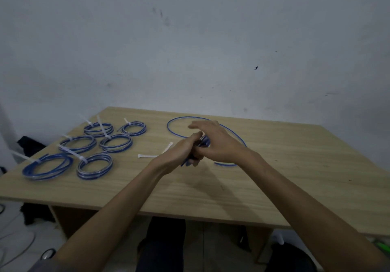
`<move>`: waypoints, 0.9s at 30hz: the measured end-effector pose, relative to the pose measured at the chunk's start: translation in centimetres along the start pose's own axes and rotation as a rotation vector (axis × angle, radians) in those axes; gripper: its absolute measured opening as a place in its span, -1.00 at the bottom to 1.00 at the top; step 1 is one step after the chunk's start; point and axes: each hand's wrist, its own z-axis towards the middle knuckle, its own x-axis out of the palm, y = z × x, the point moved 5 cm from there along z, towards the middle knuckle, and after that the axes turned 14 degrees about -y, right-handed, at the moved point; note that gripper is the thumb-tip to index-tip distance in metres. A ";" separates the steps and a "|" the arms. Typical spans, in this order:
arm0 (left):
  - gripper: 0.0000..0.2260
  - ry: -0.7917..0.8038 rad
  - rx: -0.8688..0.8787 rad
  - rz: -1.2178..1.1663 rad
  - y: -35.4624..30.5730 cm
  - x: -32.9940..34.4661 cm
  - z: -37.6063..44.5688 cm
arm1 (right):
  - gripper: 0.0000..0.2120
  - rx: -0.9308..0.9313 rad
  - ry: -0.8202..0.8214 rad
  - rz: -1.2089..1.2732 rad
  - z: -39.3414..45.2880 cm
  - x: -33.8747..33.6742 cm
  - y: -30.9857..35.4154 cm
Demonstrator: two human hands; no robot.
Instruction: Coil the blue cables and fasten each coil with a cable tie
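Six finished coils (87, 145) lay flat on the left part of the counter (295, 166), each a ring of blue cable bound by a white tie whose loose tail pointed up and to the left, toward the far corner. They sat in a loose cluster, near one another but mostly apart; the nearest two were at the front, a larger one (47, 166) by the left edge and a tighter one (95, 166) just beside it. Between that cluster and my hands, spare white cable ties (156, 152) rested on the wood, one running left to right, another slanting up to the right.

My left hand (181, 151) was curled around a small bundle of blue cable (203, 142), my fingers closed on it so that only a short stretch showed between my two hands. My right hand (217, 143) sat just beside the left, thumb and lower fingers pinching the same bundle, while my upper fingers (200, 125) stretched out loosely toward the left above it.

From the bundle the rest of the cable swept out as one wide, open loop (175, 132) lying on the counter, its long axis running from far left to near right, passing behind my right hand and coming back under my right wrist. How many turns I held, I could not tell.
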 end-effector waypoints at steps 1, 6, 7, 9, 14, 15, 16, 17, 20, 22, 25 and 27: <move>-0.57 0.025 0.002 0.015 -0.3 0.1 -0.4 | -0.50 0.007 0.034 0.008 0.1 0.0 -0.2; -0.47 0.032 -0.008 0.014 -1.9 -0.1 -1.2 | -0.82 0.087 0.128 0.099 -0.6 -0.1 -0.7; -0.42 0.023 0.006 0.036 -1.9 -0.3 -1.2 | -0.83 0.092 0.123 0.091 -0.7 -0.1 -0.7; -0.36 -0.018 0.017 0.085 -2.0 -0.6 -1.1 | -0.70 0.104 0.104 0.068 -1.1 0.2 -0.7; -0.44 -0.131 -0.004 0.113 -1.5 -0.7 -0.7 | -0.65 0.143 0.026 -0.054 -1.9 2.1 -1.1; -0.46 -0.158 -0.003 0.106 -1.5 -0.8 -0.7 | -0.65 0.124 0.017 -0.082 -2.0 2.4 -1.0; -0.49 -0.184 -0.006 0.099 -1.6 -1.0 -0.7 | -0.67 0.091 0.008 -0.105 -2.2 2.7 -0.8; -0.53 -0.207 -0.016 0.092 -1.6 -1.2 -0.7 | -0.71 0.050 -0.007 -0.121 -2.4 3.0 -0.7; -0.62 -0.205 -0.038 0.085 -1.1 -1.9 -0.4 | -0.78 -0.069 -0.059 -0.143 -2.8 3.6 -0.3; -0.66 -0.193 -0.044 0.092 -0.5 -2.1 -0.2 | -0.72 -0.144 -0.080 -0.205 -2.8 3.9 -0.2; -0.68 -0.209 -0.055 0.101 0.2 -2.2 0.1 | -0.73 -0.215 -0.093 -0.306 -2.8 4.0 -0.1; -0.71 -0.226 -0.044 0.103 0.3 -2.3 0.1 | -0.80 -0.222 -0.093 -0.316 -2.8 4.2 -0.1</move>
